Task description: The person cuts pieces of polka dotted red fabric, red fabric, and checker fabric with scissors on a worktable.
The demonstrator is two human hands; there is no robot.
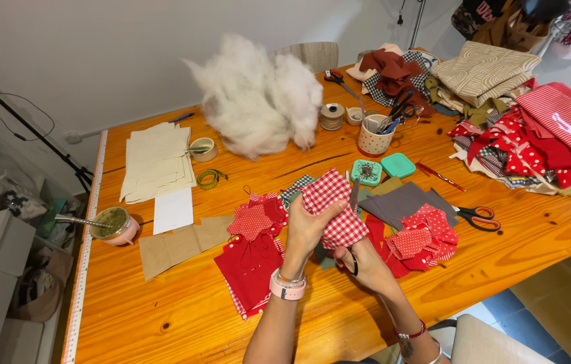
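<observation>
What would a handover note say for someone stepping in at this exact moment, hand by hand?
Left hand: gripping a red-and-white checked fabric piece, held up above the table.
Right hand: holding scissors, blades up against the checked piece.
Around: a red star-shaped piece to the left on red fabric; red dotted pieces on grey fabric to the right; orange-handled scissors further right; white stuffing at the back.
Done: several small red pieces lie cut.
Left: whether the checked piece is already cut cannot be told.
</observation>
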